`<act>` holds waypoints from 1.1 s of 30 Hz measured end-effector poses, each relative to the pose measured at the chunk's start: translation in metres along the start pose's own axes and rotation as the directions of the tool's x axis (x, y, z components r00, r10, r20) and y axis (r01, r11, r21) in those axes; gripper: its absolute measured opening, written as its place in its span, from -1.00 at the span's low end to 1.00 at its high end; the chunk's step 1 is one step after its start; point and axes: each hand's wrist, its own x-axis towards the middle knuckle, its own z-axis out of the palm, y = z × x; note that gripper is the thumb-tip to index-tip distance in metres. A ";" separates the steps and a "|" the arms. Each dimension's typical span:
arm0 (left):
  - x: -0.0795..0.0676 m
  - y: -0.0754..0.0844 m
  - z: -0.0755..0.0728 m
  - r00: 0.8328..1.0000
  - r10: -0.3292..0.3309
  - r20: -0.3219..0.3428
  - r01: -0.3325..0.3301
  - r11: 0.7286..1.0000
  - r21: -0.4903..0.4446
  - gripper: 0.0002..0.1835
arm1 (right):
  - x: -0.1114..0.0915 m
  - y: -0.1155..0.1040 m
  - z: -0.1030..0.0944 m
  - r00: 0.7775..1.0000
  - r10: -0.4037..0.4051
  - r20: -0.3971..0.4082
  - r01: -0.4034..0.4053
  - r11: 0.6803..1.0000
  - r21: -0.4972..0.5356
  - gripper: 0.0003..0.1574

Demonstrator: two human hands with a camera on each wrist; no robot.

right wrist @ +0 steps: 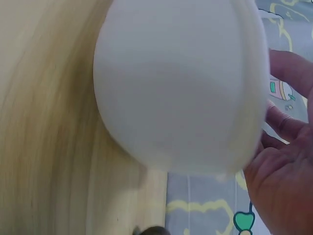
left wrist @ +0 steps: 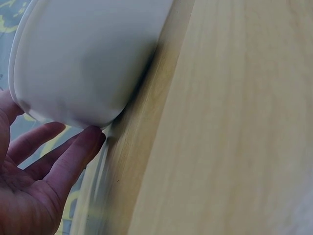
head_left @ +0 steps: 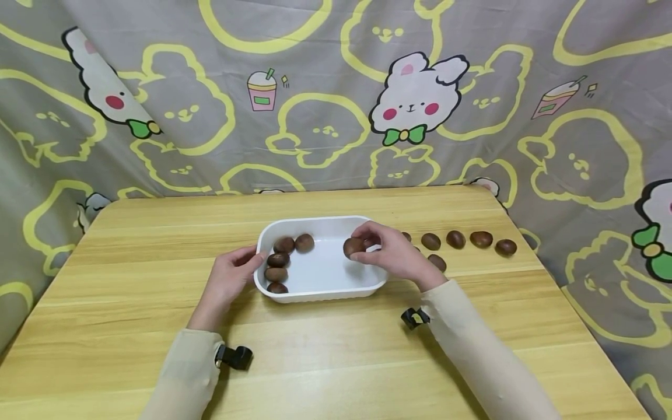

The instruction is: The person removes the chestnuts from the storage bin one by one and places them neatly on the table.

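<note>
A white rectangular tray (head_left: 325,296) stands on the table, with several brown chestnuts (head_left: 276,274) lined along its left end and back left corner. At that left end, my left hand (head_left: 231,277) holds the tray, thumb over the rim and fingers against the outer wall (left wrist: 73,73). Over the tray's right part, my right hand (head_left: 391,251) pinches one chestnut (head_left: 353,248) between thumb and fingers. In the right wrist view the tray wall (right wrist: 181,98) hides the fingertips of the right hand (right wrist: 283,147) and that chestnut.
Right of the tray, more chestnuts (head_left: 455,239) lie on the wooden table (head_left: 325,361), most in a loose row; the right hand partly hides some. A patterned curtain (head_left: 315,76) hangs behind the table and along its sides. Black straps (head_left: 234,357) sit at both wrists.
</note>
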 end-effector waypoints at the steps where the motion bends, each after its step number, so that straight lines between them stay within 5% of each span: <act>1: 0.000 0.000 0.000 1.000 -0.002 0.000 0.002 1.000 -0.001 -0.47 | -0.001 0.000 -0.003 1.000 0.005 -0.006 -0.005 1.000 0.006 -0.60; 22: 0.000 0.000 0.000 1.000 0.002 0.006 -0.002 1.000 0.005 -0.47 | -0.023 0.013 -0.058 0.993 0.086 -0.086 -0.083 0.996 0.035 -0.53; 33: 0.001 -0.001 0.000 1.000 0.001 0.005 -0.001 1.000 -0.006 -0.47 | -0.040 0.037 -0.079 0.981 0.150 -0.126 -0.151 0.988 -0.001 -0.44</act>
